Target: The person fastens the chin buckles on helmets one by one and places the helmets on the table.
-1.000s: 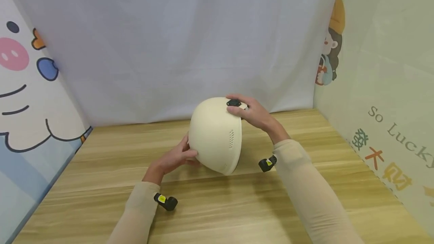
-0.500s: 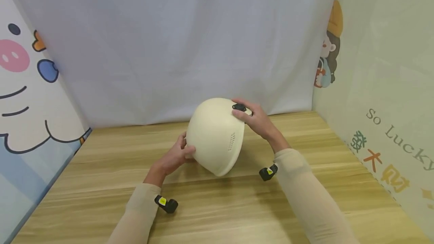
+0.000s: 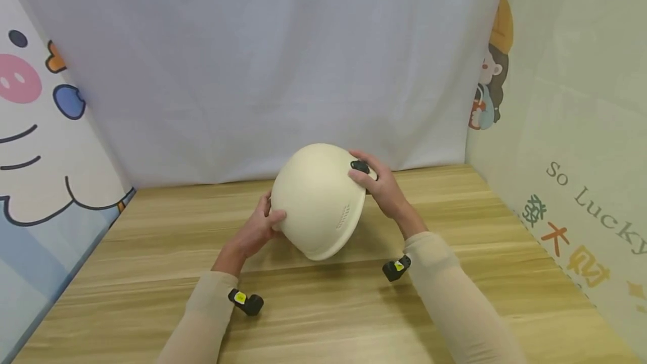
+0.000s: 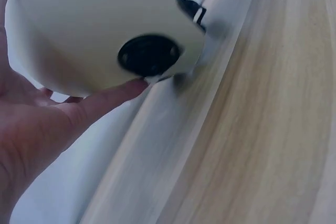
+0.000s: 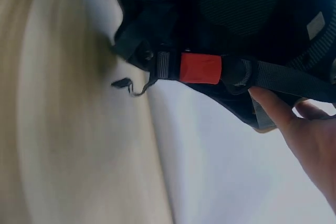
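Observation:
In the head view a cream helmet [image 3: 315,201] is tilted over the table, its smooth dome towards me and its rim facing lower right. My left hand [image 3: 250,232] holds its left side, thumb on the shell and the other fingers partly hidden behind. My right hand [image 3: 381,187] grips the right edge, thumb and fingers either side of a black fitting [image 3: 360,167]. Another dark oval fitting [image 4: 149,55] shows in the left wrist view, a fingertip of that hand touching its lower edge. Inside the helmet, the right wrist view shows dark lining, a black strap [image 5: 291,81] and a red buckle [image 5: 200,68].
The wood-grain table [image 3: 303,319] spreads out in front and to both sides. A pale curtain [image 3: 253,72] hangs close behind the helmet. Printed cartoon panels stand on the left [image 3: 45,145] and right [image 3: 566,128].
The helmet has turned between my hands and shifted slightly left, its rim swinging from facing right to facing lower right. My right hand has moved a little down; the left, slightly up and left.

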### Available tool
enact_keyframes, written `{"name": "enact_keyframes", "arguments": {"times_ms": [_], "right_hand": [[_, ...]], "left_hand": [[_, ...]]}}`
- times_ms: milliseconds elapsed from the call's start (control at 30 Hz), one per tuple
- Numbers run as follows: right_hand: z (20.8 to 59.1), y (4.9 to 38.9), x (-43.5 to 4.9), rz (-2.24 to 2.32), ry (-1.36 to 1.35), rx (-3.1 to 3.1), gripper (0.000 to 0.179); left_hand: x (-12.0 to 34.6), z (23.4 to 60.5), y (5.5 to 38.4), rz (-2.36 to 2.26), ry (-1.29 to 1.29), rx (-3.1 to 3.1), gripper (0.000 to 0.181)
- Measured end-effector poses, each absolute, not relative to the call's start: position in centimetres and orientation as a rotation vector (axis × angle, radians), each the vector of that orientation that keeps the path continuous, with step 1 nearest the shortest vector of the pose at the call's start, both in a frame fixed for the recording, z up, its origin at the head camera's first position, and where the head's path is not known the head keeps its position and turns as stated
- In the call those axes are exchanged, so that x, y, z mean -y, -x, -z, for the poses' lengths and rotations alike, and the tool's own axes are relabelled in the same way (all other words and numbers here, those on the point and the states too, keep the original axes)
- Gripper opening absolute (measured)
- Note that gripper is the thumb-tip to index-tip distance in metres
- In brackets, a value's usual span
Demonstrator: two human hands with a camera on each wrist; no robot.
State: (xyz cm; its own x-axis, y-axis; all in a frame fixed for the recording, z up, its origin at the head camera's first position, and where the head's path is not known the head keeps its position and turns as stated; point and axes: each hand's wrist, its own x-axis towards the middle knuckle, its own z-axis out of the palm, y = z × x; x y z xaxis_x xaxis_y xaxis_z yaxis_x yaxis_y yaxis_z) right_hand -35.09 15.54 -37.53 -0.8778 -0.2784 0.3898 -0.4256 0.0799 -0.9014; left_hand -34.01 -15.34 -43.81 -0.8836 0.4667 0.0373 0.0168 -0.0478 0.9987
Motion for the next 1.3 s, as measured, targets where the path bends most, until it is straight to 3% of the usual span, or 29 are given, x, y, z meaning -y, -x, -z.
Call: {"name": "enact_keyframes", "arguments": {"times_ms": [333,700,1300], "right_hand": [[39.5,34.9,-14.4,-2.220,-0.658,1.928,0.057],[40.6,34.8,-14.7,-2.228,-0.673,1.908,0.052],[41.9,34.3,-13.8,-2.137,-0.267,2.003,0.040]], "left_hand": [[15.2,43.2,33.7,-2.021,-0.495,-1.977,0.098],[15.4,42.9,33.7,-1.978,-0.553,-2.074,0.093],[15.5,42.4,33.6,-1.908,-0.530,-2.188,0.093]]}}
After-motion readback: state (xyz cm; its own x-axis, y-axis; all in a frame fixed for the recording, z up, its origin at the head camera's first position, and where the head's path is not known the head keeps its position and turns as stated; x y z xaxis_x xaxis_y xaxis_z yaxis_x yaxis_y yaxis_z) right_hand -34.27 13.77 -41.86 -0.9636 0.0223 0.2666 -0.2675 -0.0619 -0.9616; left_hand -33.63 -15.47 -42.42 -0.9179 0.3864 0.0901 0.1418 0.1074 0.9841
